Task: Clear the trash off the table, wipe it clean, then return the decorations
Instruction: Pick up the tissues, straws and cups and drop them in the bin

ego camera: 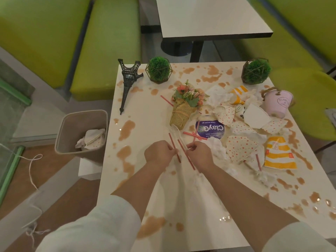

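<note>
Left hand (160, 153): fingers curled, pinching one red straw (175, 150). Right hand (201, 154): pinching a second red straw (186, 154). Stained white table (145, 128); bin (81, 135) beside it.

round sticker (211, 130) reads "clayg", pink bucket (277, 103) "flower".

I'm in a small cafe or fast-food eatery. Green padded benches (107, 42) line the white table (145, 110) in front of me, and a second identical table (209, 17) stands in the next booth beyond it. My table carries crushed paper cups (280, 155), drinking straws (192, 135) and brown drink spills (127, 130) among its ornaments, with a waste bin (81, 135) beside it on the floor.
</note>
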### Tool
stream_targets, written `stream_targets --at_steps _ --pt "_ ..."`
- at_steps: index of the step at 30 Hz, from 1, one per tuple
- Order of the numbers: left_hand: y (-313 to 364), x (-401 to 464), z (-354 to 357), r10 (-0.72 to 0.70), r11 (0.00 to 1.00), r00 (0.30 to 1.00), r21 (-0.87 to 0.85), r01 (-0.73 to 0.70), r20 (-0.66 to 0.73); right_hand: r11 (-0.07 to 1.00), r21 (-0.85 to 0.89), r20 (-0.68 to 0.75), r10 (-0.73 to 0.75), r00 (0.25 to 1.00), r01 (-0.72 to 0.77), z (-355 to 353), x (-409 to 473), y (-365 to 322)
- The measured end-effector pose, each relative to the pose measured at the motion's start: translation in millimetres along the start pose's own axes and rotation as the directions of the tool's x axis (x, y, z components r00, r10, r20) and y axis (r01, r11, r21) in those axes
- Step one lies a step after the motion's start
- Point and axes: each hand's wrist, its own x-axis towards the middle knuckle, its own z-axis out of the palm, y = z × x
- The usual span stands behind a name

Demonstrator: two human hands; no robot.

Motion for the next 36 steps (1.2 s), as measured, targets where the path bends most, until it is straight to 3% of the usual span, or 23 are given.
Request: stream_targets --at_steps 4,9,15,26,32,36 --pt "14 6 6 -0.006 0.984 1.000 0.176 0.001 0.026 1.000 -0.011 0.008 0.022 1.000 -0.022 -2 0 3" --pt "25 14 5 -0.102 0.977 0.993 0.195 0.088 0.062 1.000 -0.005 0.012 0.030 0.999 -0.029 -8 3 11" --pt "29 21 10 -0.180 0.983 0.967 0.013 0.181 0.178 0.998 0.050 0.049 0.041 0.998 -0.043 -11 5 19" --pt "-15 19 -21 -0.108 0.969 0.987 -0.210 0.132 0.118 0.986 0.166 0.171 -0.009 0.985 -0.020 10 6 -12" --pt "-77 30 -65 -0.179 0.842 0.984 -0.513 0.165 0.023 0.977 0.209 0.232 -0.084 0.969 0.035 43 1 -67" --pt "-121 41 -100 -0.225 0.757 0.974 -0.627 0.183 0.013 0.975 0.219 0.275 -0.104 0.956 0.043 78 -1 -108"
